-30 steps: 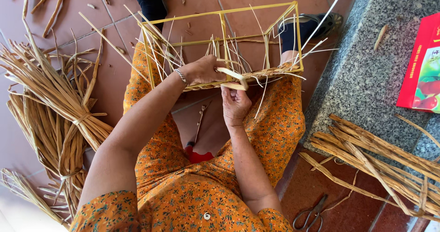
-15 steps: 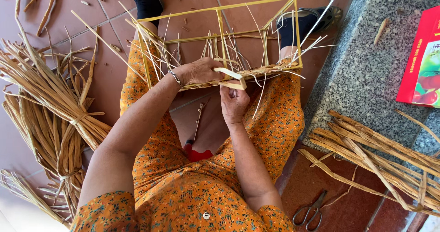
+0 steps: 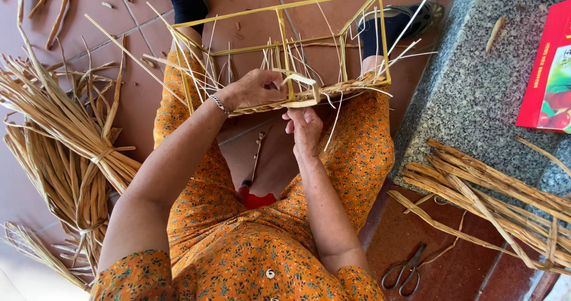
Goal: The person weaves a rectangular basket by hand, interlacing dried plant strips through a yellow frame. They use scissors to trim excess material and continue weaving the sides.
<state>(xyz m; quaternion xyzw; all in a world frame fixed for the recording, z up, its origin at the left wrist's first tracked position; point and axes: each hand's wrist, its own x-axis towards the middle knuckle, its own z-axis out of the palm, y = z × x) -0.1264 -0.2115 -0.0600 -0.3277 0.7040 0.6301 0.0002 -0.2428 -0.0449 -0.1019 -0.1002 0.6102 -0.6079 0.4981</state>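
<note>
Straw strips weave along the near edge of a yellow box frame (image 3: 279, 15) resting across the lap. Left hand (image 3: 256, 88) grips the woven rim; right hand (image 3: 306, 128) pinches a strip (image 3: 300, 78) below. Dry reed bundles (image 3: 65, 134) flank; scissors (image 3: 404, 269) lie on the floor.

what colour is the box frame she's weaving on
Yellow: the wire box frame has thin yellow bars, clearest in the head view.
</note>
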